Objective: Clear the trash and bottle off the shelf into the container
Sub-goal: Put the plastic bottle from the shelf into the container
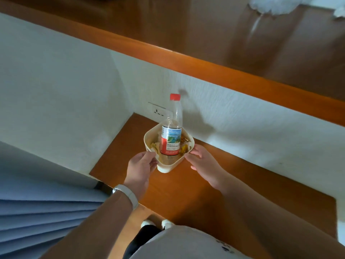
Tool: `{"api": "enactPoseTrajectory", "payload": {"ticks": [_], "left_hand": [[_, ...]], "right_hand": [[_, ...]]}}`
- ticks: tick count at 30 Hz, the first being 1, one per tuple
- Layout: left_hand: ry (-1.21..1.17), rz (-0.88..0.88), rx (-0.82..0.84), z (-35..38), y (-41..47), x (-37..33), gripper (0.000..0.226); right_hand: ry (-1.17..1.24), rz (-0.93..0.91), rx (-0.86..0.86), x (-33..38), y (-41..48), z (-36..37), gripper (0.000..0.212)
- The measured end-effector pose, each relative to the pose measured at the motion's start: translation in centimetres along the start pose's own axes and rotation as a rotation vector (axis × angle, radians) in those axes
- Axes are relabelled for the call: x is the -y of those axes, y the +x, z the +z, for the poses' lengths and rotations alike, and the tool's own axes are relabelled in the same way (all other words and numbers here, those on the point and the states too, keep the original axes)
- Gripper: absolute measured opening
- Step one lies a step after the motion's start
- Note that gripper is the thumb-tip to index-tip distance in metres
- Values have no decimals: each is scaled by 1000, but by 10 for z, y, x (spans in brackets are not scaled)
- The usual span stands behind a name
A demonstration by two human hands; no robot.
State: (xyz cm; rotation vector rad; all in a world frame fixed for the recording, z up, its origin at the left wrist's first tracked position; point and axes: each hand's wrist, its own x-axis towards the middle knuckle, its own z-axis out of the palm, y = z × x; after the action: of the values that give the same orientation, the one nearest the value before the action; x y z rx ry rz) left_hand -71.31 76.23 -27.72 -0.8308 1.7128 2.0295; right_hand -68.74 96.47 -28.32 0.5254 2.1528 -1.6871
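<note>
Container [168, 168] w/ bottle [171, 139] inside | held btwn left grip [141, 171] & right grip [203, 165]

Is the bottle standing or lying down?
Upright, roughly: the bottle stands in the container, base down among the trash, red cap on top.

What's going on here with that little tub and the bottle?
A person holds a cream container with both hands: the left hand grips one side of the rim, and the right hand holds the opposite corner. A clear bottle with a red cap stands upright inside it, with trash around its base. The container is at the wooden shelf; whether it rests on it or is just lifted off cannot be told.
</note>
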Motion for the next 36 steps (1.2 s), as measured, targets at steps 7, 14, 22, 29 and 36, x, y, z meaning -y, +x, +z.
{"api": "enactPoseTrajectory", "payload": {"ticks": [7,14,22,29,36], "left_hand": [[87,-24,69,28,18,9,19],[103,-80,106,42,29,11,16],[187,-93,145,51,35,10,24],[214,-130,167,61,33,15,27],[235,-161,183,70,28,17,31]], "right_hand": [[71,5,-24,-11,17,-24,44],[137,-25,-35,-10,30,-36,26],[185,-48,-93,-9,44,-41,39],[207,-78,-121,-11,45,-48,31],[159,-63,-87,-10,50,-54,28]]}}
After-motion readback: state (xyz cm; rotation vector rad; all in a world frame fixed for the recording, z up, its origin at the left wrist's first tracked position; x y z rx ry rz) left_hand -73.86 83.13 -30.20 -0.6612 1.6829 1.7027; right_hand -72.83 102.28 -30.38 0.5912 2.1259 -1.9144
